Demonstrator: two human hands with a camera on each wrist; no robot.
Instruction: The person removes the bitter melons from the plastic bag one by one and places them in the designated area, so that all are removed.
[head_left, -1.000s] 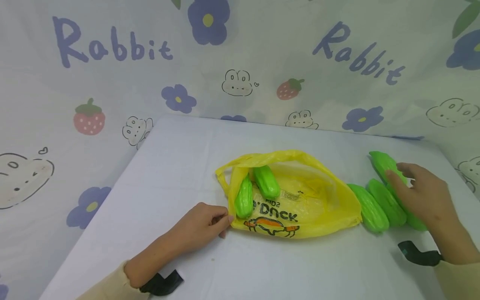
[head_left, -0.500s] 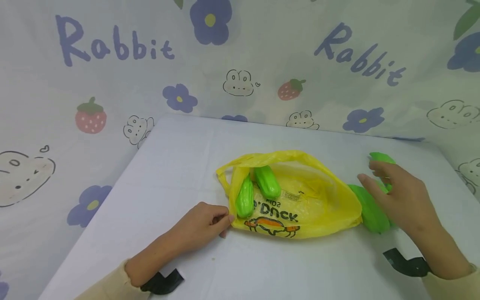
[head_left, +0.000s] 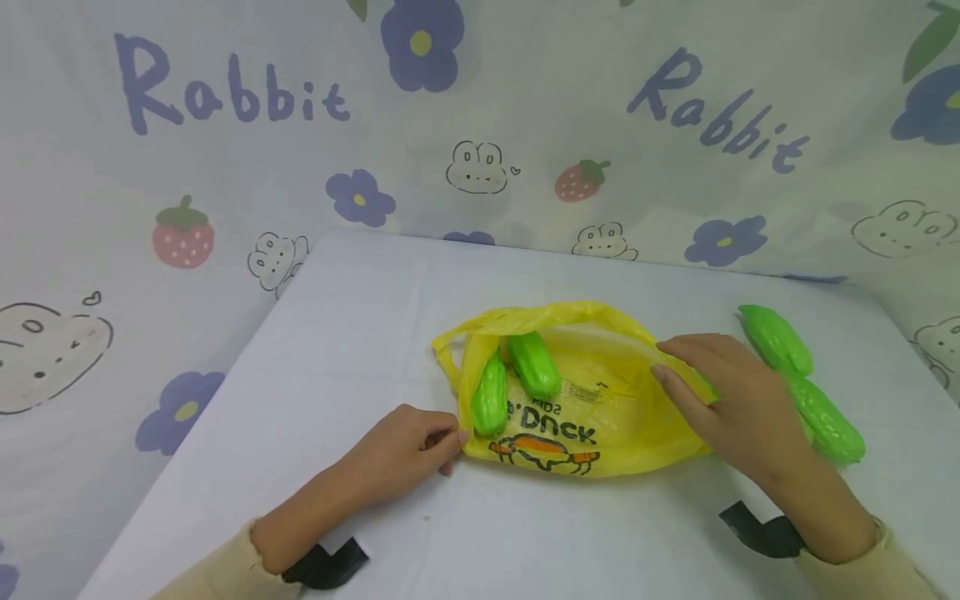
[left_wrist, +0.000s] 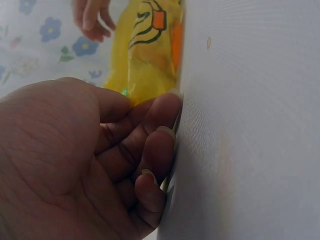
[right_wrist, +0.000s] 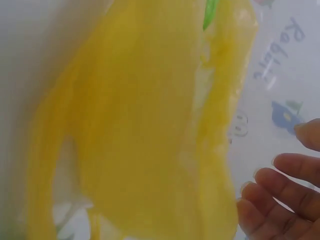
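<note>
A yellow plastic bag [head_left: 630, 450] with duck lettering lies mouth-open on the table. Two bright green, ridged, cucumber-shaped pieces rest inside its left part, one [head_left: 490, 396] along the side and another [head_left: 535, 367] further back. My left hand [head_left: 401, 454] pinches the bag's near left corner between thumb and forefinger, its other fingers curled against the cloth in the left wrist view. Over the bag's right edge hovers my right hand [head_left: 742, 408], fingers spread apart and holding nothing. In the right wrist view, the bag [right_wrist: 145, 125] fills most of the picture beside its fingertips [right_wrist: 265, 175].
More green cucumber-shaped pieces lie right of the bag: one [head_left: 776, 337] at the back, another [head_left: 828, 421] nearer. Others there are covered by my right hand and forearm. A white cloth covers the table [head_left: 360, 333]; a printed curtain [head_left: 510, 108] hangs behind it.
My right hand has moved left from above the green pieces to the bag's right edge, uncovering the rightmost pieces. The left hand and the bag have stayed put.
</note>
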